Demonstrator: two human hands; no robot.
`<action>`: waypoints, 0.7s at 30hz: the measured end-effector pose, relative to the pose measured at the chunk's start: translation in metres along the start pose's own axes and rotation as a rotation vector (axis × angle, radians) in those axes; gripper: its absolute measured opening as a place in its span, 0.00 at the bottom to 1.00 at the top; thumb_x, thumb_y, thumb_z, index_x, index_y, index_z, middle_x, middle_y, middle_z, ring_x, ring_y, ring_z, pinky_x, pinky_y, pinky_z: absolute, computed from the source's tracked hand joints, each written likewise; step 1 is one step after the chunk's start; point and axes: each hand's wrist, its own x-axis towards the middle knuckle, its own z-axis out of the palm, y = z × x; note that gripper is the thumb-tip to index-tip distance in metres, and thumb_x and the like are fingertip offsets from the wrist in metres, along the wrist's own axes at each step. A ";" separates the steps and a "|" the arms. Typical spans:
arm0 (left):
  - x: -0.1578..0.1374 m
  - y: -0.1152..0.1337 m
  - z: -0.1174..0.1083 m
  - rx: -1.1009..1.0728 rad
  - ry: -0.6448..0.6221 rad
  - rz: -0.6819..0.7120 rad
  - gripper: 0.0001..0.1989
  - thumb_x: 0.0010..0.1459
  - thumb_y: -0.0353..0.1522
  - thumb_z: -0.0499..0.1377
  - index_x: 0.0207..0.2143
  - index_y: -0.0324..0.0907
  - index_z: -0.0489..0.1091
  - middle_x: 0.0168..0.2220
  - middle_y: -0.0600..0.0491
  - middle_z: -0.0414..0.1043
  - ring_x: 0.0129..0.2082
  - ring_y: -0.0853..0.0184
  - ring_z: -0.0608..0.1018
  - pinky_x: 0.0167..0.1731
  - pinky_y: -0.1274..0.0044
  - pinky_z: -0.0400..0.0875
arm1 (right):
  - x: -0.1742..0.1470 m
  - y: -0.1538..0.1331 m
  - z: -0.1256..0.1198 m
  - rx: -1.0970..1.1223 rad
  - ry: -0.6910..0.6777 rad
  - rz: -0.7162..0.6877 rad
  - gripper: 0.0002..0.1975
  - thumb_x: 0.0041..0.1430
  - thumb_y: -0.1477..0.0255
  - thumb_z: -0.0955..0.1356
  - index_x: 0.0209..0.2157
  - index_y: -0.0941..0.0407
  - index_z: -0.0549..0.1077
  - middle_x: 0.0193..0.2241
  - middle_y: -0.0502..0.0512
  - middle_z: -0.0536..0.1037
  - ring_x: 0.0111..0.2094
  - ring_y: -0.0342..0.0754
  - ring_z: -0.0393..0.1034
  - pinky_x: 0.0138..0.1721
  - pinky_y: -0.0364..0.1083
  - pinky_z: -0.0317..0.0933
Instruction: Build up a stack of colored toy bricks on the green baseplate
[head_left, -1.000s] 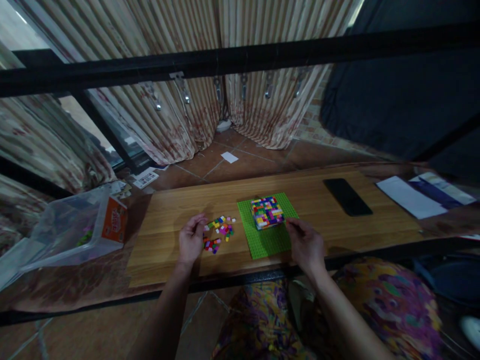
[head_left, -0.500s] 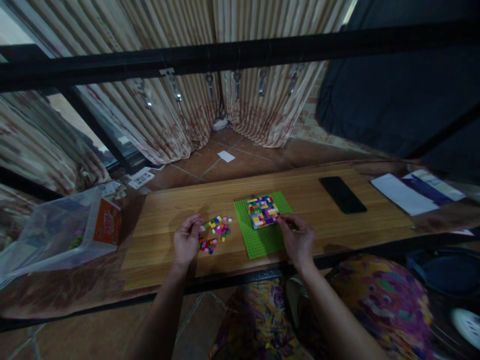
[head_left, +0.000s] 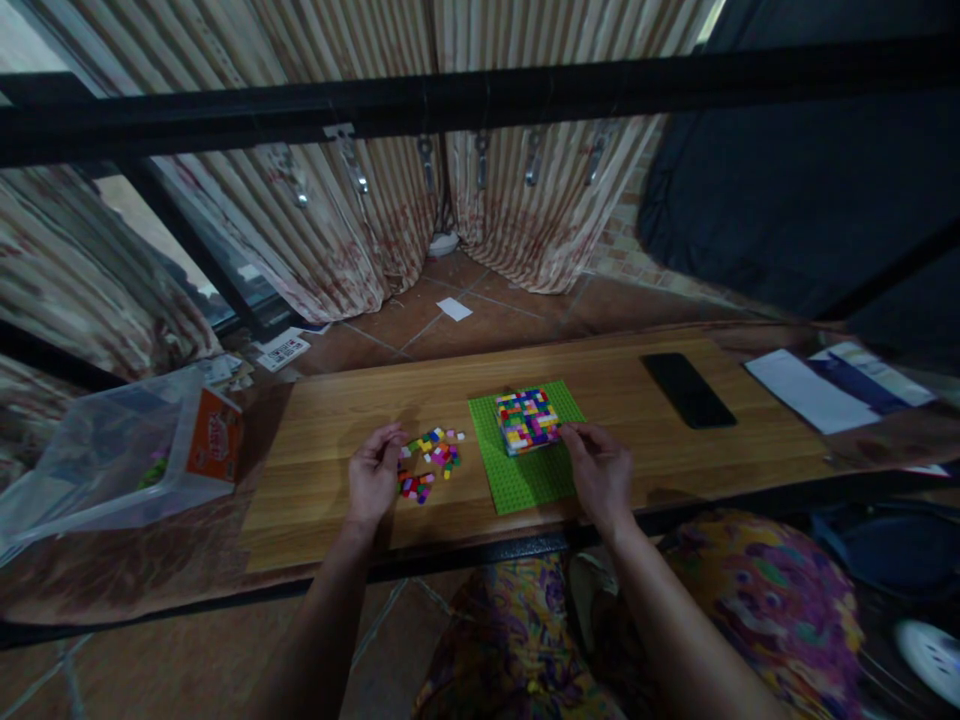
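A block of multicoloured toy bricks [head_left: 527, 418] stands on a green studded baseplate [head_left: 525, 485]. At the block's right side is my right hand [head_left: 602, 472], thumb and forefinger pinched together close to its edge. Whatever may be between those fingertips is too small to make out. Loose small bricks [head_left: 436, 455] in many colours lie scattered on the wooden board, left of the baseplate. Beside their left edge hovers my left hand [head_left: 373, 476], its fingers closed in a pinch; I cannot tell what they hold.
A black phone [head_left: 688, 390] lies on the wooden board [head_left: 322, 420] to the right, with white papers [head_left: 810, 390] beyond it. On the far left sits a clear plastic bin [head_left: 112, 455] with an orange label. A dark metal rail [head_left: 480, 100] crosses behind the table.
The view has shifted slightly. My right hand's fingertips have shifted a little at the block's right edge; my left hand stays almost where it was.
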 end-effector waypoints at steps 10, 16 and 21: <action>-0.001 0.002 0.000 0.015 0.007 0.009 0.16 0.55 0.39 0.59 0.43 0.39 0.74 0.39 0.48 0.79 0.40 0.63 0.79 0.45 0.71 0.71 | 0.007 -0.004 0.008 0.153 0.000 0.142 0.13 0.41 0.63 0.74 0.25 0.58 0.76 0.23 0.52 0.78 0.26 0.45 0.69 0.31 0.45 0.63; 0.000 -0.002 -0.001 0.060 -0.001 -0.011 0.17 0.55 0.40 0.59 0.43 0.40 0.74 0.41 0.47 0.79 0.42 0.62 0.79 0.47 0.70 0.71 | 0.008 -0.004 0.007 0.170 -0.020 0.140 0.13 0.40 0.62 0.74 0.23 0.58 0.76 0.23 0.53 0.78 0.27 0.46 0.70 0.33 0.46 0.64; 0.002 0.002 -0.001 0.079 0.000 -0.033 0.19 0.54 0.42 0.59 0.42 0.40 0.74 0.42 0.46 0.78 0.44 0.61 0.78 0.50 0.67 0.69 | 0.010 -0.003 0.005 0.172 -0.072 0.110 0.16 0.40 0.60 0.74 0.24 0.59 0.77 0.23 0.53 0.79 0.27 0.47 0.71 0.33 0.47 0.65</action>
